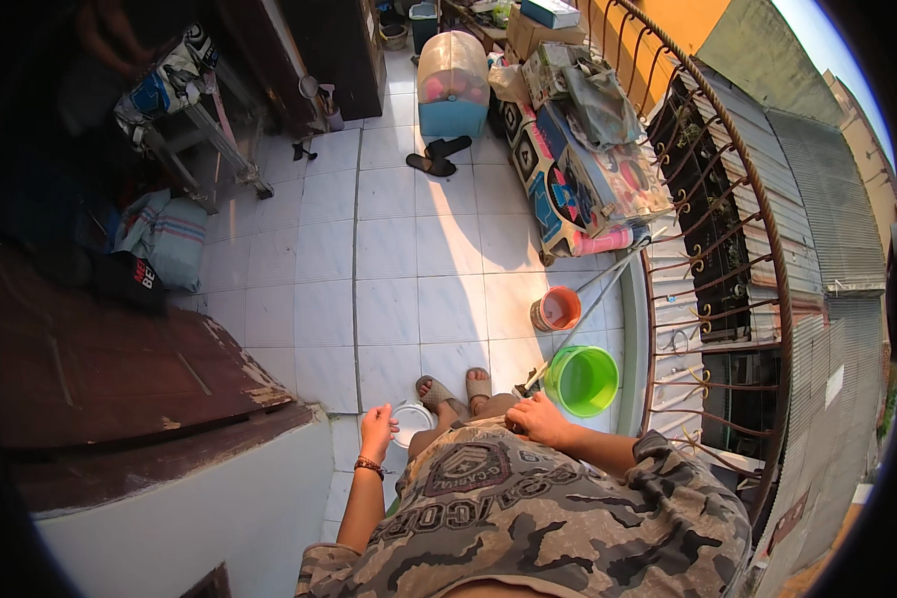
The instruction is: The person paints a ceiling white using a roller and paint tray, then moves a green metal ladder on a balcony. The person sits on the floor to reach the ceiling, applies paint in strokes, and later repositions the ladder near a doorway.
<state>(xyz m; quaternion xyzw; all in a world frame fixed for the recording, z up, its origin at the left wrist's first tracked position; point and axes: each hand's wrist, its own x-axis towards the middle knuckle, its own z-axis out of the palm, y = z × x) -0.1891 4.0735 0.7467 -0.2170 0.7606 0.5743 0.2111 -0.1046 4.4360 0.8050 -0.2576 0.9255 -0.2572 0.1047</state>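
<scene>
My left hand (377,436) hangs beside my left leg with its fingers loosely bent and parted, and I see nothing in it. Right by it, partly behind my leg, is a round white lid or pail top (410,423). Over my right thigh, my right hand (538,420) has its fingers curled in; whatever they may hold is hidden. Close to this hand stands a bright green bucket (612,382) on the floor tiles. A smaller orange bucket (541,312) stands farther ahead, with pale liquid or a pale bottom inside.
Long thin poles (608,271) lean by the buckets. A metal railing (779,299) runs along the right. Stacked boxes (568,169), a blue bin with a clear dome (452,110) and black slippers (437,157) lie ahead. Left are a brown door (120,369) and a stool (194,149).
</scene>
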